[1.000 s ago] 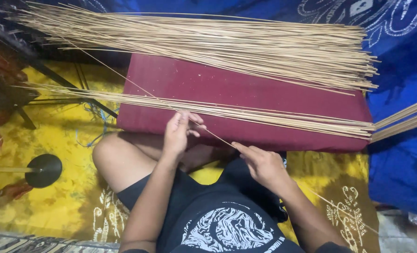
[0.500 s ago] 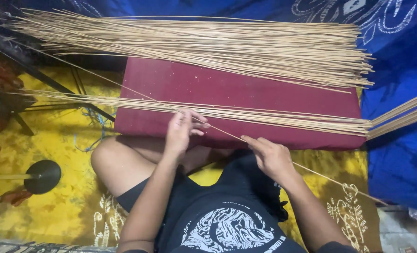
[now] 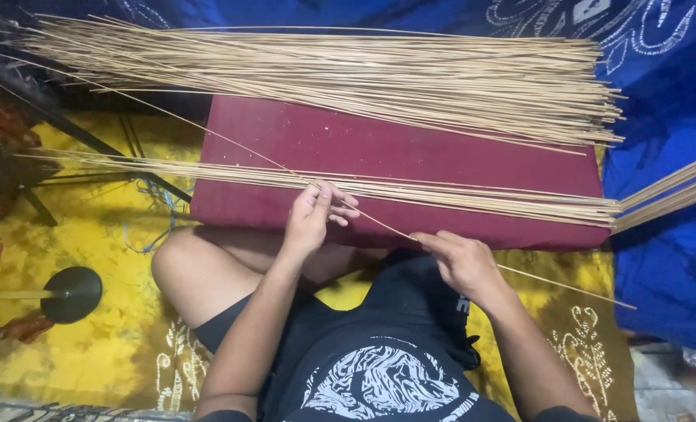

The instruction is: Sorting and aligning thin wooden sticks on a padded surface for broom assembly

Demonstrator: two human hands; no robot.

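Shifted further right: single thin stick point(image 3: 379, 221), pinched by left hand point(image 3: 314, 216) and right hand point(image 3: 459, 258), running between both.

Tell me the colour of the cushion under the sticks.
Dark maroon cushion, plain, seen in the head view.

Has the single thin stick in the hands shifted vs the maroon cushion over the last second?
Yes. The single thin bamboo stick has slid rightward past the maroon cushion: its tail now sticks out well beyond the right hand.
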